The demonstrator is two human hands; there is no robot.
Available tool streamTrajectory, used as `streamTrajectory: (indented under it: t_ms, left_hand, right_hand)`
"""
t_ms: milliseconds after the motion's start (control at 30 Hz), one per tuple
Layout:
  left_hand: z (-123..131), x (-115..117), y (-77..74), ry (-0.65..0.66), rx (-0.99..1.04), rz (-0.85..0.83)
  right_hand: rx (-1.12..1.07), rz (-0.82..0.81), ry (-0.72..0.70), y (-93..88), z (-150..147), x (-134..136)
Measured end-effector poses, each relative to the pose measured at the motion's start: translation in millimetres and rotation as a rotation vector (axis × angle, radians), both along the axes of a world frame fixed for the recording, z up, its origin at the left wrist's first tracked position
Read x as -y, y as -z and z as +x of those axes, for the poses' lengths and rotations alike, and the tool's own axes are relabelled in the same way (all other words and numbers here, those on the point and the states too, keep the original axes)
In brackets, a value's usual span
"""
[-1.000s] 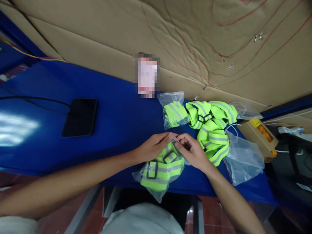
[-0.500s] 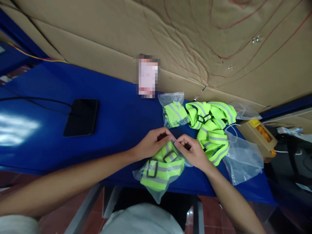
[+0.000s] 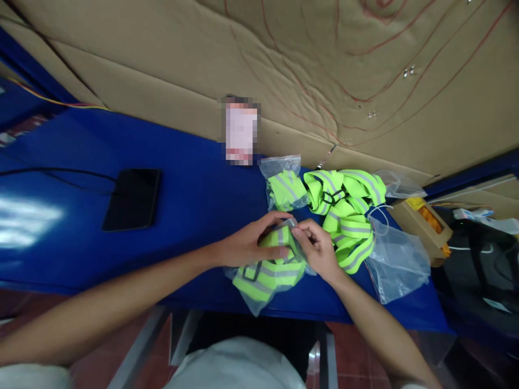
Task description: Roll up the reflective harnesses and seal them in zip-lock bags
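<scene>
Near the front edge of the blue table is a clear zip bag (image 3: 256, 305) with a folded neon-yellow reflective strap (image 3: 279, 275) inside, its black buckle showing through the plastic. My left hand (image 3: 259, 237) grips the bag from the left, thumb pressed across its front and fingers behind the upper part. At the bag's top right corner, my right hand (image 3: 318, 246) pinches the zip edge between thumb and fingers. Behind the hands lies another bagged strap (image 3: 287, 190). A pile of loose reflective straps (image 3: 351, 216) sits just right of it.
Clear plastic bags (image 3: 399, 265) lie right of the straps, beside a small cardboard box (image 3: 424, 224) with orange contents. A dark phone (image 3: 133, 199) with a cable rests at left on the blue table (image 3: 190, 183). A cardboard panel (image 3: 162, 59) stands behind, with a blurred-out card against it.
My left hand has gone from pinching the zip edge to spanning the bag's front with its thumb. My right hand still pinches the edge. The bag's lower end has lifted slightly.
</scene>
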State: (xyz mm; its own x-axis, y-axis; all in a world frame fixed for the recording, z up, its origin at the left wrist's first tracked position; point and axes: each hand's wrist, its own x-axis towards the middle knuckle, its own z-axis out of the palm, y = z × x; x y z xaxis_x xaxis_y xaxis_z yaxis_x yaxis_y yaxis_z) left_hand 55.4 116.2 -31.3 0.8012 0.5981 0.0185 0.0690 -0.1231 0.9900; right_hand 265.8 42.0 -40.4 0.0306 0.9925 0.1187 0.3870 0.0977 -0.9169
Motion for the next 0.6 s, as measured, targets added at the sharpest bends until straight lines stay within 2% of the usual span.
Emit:
streamTrajectory:
  t_ms: [67, 133, 267, 433, 533, 600]
  left_hand:
    - [-6.2, -5.2, -8.2, 0.091, -0.084, 0.060]
    - [-11.9, -11.5, -15.0, 0.124, -0.153, 0.087]
    - [-19.2, -24.2, -18.0, 0.008, -0.142, 0.121]
    - [-15.2, -34.9, -5.9, -0.286, 0.094, 0.027]
    - [-2.0, -40.2, -5.5, -0.614, 0.264, -0.029]
    - [11.0, -45.8, -12.3, -0.803, 0.330, -0.104]
  right_hand:
    - [0.014, 0.066, 0.067, -1.2, 4.3, -2.0]
    - [0.023, 0.100, 0.093, -3.3, 8.8, -3.8]
    - [0.056, 0.165, 0.113, -7.4, 14.6, -5.1]
    - [0.133, 0.269, 0.165, -7.8, 14.9, -4.5]
    - [0.174, 0.309, 0.173, -5.6, 13.9, -5.2]
    - [0.200, 0.306, 0.146, -3.6, 13.1, -6.0]
